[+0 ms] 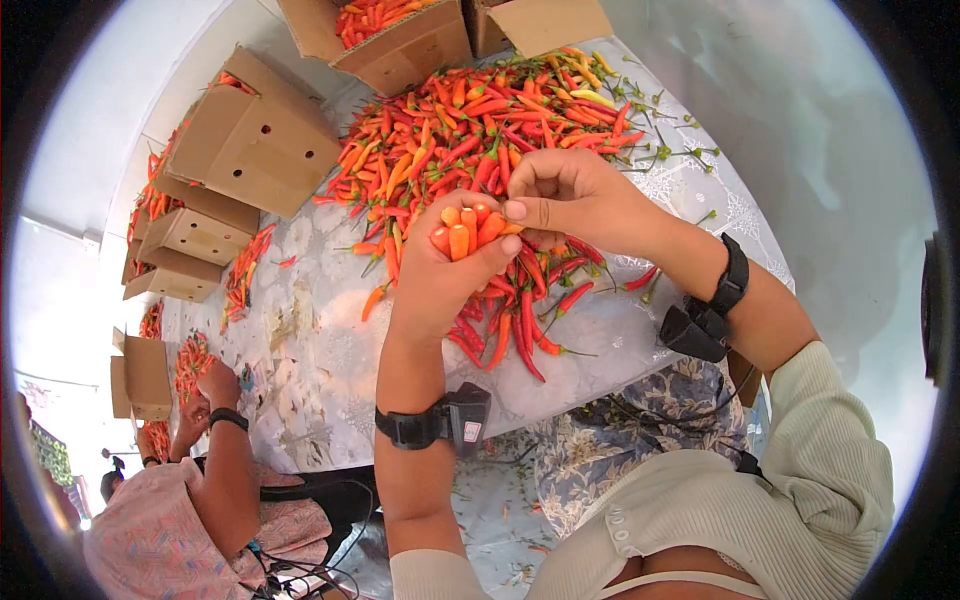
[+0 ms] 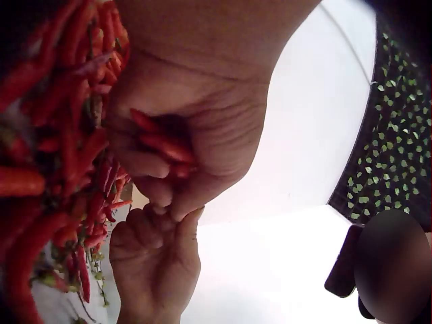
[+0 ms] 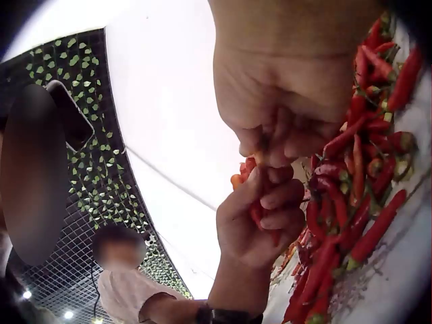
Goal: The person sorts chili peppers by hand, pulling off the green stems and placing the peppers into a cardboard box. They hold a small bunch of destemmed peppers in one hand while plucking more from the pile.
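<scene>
In the head view the left hand (image 1: 437,262) grips a bunch of orange-red chilies (image 1: 460,240), their blunt, stemless ends upward. The right hand (image 1: 590,203) meets it over the pile, its thumb and forefinger pinching the end of one orange chili (image 1: 512,228). From the left wrist, red chilies (image 2: 165,145) show inside the curled left hand (image 2: 196,128), with the right hand (image 2: 155,263) touching it below. The right wrist view has the right hand (image 3: 287,94) pinching at a chili's end, above the left hand (image 3: 260,223).
A large heap of chilies (image 1: 440,130) covers the table (image 1: 330,330) beyond the hands. Loose green stems (image 1: 690,152) lie at its right. Cardboard boxes (image 1: 255,140) of chilies line the left and far edges. Another person (image 1: 215,480) works at the lower left.
</scene>
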The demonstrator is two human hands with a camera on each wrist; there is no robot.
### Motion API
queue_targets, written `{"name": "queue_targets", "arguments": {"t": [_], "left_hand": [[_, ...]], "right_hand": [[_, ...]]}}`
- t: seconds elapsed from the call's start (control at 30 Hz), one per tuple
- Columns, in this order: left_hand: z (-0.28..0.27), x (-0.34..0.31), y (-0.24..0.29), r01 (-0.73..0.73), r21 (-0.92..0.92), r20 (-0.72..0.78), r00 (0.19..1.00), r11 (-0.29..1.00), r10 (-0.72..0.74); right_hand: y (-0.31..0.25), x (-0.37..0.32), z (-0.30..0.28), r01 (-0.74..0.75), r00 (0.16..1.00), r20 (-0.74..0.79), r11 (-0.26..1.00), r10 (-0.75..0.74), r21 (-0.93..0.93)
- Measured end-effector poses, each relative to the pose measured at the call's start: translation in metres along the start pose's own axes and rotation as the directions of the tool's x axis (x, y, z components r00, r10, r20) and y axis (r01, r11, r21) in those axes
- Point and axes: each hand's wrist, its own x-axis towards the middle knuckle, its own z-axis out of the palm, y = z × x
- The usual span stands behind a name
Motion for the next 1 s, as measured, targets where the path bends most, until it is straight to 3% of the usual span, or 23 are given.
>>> {"name": "queue_targets", "arguments": {"t": [0.27, 0.37, 0.47, 0.57, 0.67, 0.77, 0.87, 1.0], "left_hand": [[-0.002, -0.001, 0.000, 0.017, -0.017, -0.030, 0.999, 1.000, -0.017], [-0.004, 0.000, -0.001, -0.018, -0.042, -0.049, 0.999, 0.999, 0.016], [-0.005, 0.002, -0.002, -0.075, -0.123, -0.093, 0.994, 0.989, 0.064], [-0.004, 0.003, 0.001, -0.109, -0.208, -0.177, 0.982, 0.972, 0.072], [-0.008, 0.004, 0.001, -0.147, -0.260, -0.209, 0.973, 0.954, 0.093], [-0.010, 0.005, 0.001, -0.161, -0.292, -0.234, 0.968, 0.943, 0.093], [-0.011, 0.005, 0.000, -0.161, -0.299, -0.248, 0.965, 0.941, 0.086], [-0.013, 0.004, 0.000, -0.152, -0.314, -0.194, 0.977, 0.937, 0.093]], "right_hand": [[-0.004, -0.001, 0.000, -0.005, 1.000, -0.014, 1.000, 0.005, 0.027], [-0.002, 0.000, -0.005, 0.061, 0.995, -0.082, 0.998, -0.063, -0.021], [0.004, 0.005, -0.014, 0.226, 0.893, -0.289, 0.899, -0.345, -0.375], [-0.005, 0.003, -0.018, 0.199, 0.779, -0.313, 0.688, -0.543, -0.698], [-0.009, -0.002, -0.017, 0.105, 0.913, -0.202, 0.684, -0.354, -0.721], [-0.004, -0.005, -0.021, 0.207, 0.968, 0.139, 0.354, -0.209, -0.912], [0.003, -0.005, -0.018, 0.154, 0.979, 0.091, 0.375, -0.180, -0.914], [0.004, -0.004, -0.018, 0.195, 0.968, 0.124, 0.348, -0.216, -0.917]]}}
